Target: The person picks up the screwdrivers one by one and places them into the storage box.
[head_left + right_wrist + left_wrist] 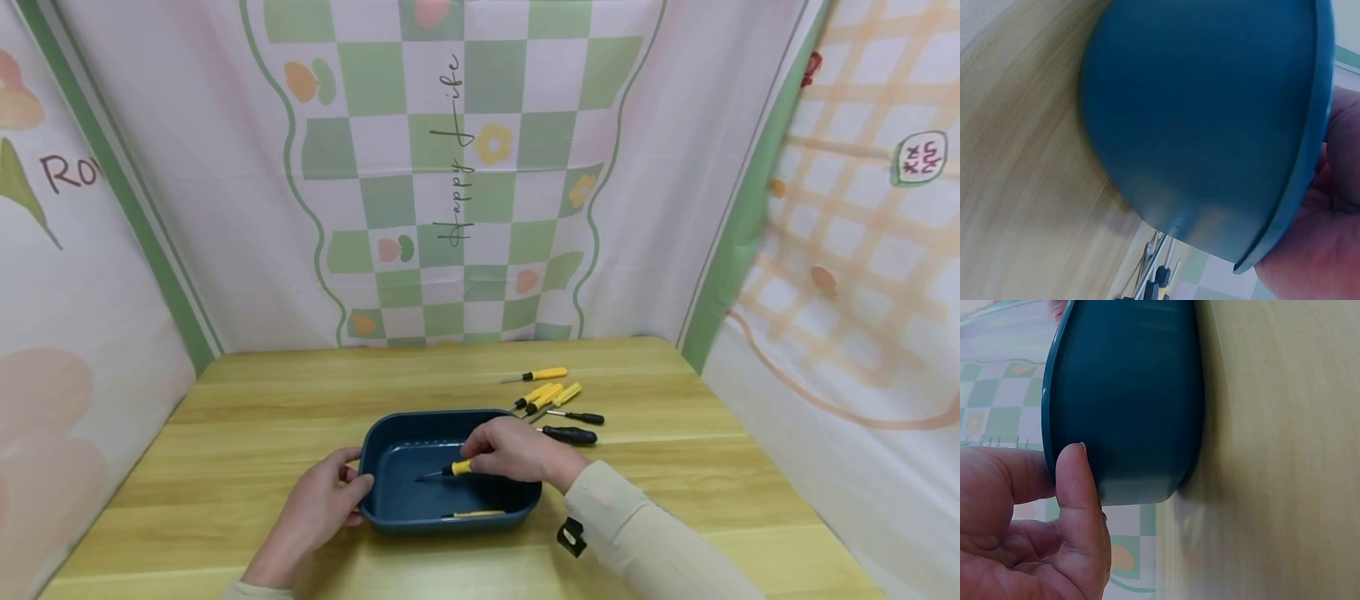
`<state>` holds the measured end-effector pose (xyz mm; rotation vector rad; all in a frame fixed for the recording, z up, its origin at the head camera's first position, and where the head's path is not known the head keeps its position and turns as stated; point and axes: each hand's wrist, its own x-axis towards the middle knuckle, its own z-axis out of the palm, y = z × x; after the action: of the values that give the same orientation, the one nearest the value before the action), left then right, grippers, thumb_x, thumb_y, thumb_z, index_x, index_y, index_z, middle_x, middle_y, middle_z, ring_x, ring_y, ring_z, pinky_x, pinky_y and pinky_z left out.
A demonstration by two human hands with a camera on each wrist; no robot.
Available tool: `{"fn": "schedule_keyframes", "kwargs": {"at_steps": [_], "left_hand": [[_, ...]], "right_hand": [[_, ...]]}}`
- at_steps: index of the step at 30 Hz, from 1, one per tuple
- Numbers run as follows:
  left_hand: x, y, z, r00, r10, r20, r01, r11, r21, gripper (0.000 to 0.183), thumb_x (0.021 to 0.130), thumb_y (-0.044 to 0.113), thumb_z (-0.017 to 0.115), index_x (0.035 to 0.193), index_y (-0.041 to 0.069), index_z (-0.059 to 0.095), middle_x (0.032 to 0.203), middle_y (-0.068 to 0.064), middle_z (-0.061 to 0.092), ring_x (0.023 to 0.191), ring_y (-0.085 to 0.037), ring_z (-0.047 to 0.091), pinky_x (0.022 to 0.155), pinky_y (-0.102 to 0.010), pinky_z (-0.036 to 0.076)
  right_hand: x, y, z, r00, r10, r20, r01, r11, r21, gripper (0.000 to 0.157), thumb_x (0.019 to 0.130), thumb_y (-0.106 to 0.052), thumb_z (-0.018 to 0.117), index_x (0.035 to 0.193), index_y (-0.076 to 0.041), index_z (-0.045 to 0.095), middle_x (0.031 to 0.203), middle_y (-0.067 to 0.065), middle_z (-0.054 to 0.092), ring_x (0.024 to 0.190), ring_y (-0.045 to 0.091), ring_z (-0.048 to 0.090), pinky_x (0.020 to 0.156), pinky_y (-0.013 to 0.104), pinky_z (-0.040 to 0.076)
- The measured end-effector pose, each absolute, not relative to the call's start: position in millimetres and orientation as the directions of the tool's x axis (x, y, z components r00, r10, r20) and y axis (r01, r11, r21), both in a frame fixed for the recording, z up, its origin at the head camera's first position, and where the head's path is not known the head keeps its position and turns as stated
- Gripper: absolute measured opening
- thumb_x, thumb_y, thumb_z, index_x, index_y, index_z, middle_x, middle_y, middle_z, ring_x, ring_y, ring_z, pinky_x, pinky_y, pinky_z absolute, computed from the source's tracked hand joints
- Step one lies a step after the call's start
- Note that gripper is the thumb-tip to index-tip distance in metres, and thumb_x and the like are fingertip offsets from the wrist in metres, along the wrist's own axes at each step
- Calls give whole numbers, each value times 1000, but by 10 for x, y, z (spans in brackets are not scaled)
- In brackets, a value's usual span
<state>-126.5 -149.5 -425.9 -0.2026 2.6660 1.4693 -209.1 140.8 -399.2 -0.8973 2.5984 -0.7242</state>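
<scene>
A dark blue rectangular basin point(420, 527) stands on the wooden table. My left hand point(318, 500) grips its left rim, thumb on the near outer wall in the left wrist view. Over the basin's right part, my right hand point(513, 450) holds a screwdriver point(456, 468) by its yellow and black handle, the shaft pointing left above the basin floor. Another slim tool with a yellow handle point(480, 513) lies inside along the front wall. In the right wrist view, the basin's outer side point(1204, 119) hides the held screwdriver.
Several yellow-handled screwdrivers point(546, 398) lie behind the basin's right corner, one point(550, 374) farther back. Two black-handled tools point(572, 435) are close by on the right. Fabric panels point(480, 200) rise behind the table point(277, 408) and on both sides.
</scene>
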Motion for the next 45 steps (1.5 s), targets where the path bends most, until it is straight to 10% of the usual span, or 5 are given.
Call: {"fn": "schedule_keyframes", "kwargs": {"at_steps": [45], "left_hand": [[-1263, -1492, -4261, -989, -68, -131, -147, 530, 835, 47, 102, 13, 65, 146, 0, 55, 103, -12, 60, 71, -18, 62, 60, -30, 62]], "right_hand": [[-2064, 1424, -3967, -764, -639, -84, -489, 660, -570, 26, 98, -13, 72, 122, -5, 75, 116, 9, 77, 98, 15, 72, 87, 37, 61]]}}
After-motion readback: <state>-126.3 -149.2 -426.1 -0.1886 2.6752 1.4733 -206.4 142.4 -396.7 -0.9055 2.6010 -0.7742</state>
